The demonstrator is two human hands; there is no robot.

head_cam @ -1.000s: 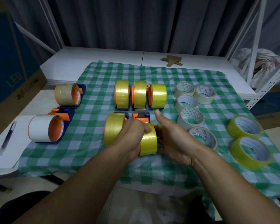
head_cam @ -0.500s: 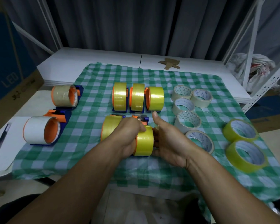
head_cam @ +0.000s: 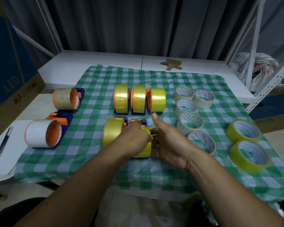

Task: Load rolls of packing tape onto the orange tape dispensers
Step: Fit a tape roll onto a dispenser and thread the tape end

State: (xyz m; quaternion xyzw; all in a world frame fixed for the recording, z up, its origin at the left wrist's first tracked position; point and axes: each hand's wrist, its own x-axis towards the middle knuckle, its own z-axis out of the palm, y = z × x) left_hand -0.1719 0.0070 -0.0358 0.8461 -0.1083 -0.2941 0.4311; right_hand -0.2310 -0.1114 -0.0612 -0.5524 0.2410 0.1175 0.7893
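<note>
Head view: the left hand [head_cam: 134, 136] was curled over the top of a translucent yellow roll of packing tape [head_cam: 145, 145], gripping it. The right hand [head_cam: 168, 142] lay open, fingers [head_cam: 154, 141] flat against the roll's right face, thumb raised. The roll stood on edge just below frame centre, between both hands, its axis running left to right. It apparently sat on an orange-and-blue plastic tape dispenser [head_cam: 138, 122] whose cutter pointed up-frame. A green-checked cloth [head_cam: 170, 79] covered the white surface [head_cam: 105, 63], with loose pale tape rolls [head_cam: 189, 123] at right and dark curtains [head_cam: 121, 22] behind.
</note>
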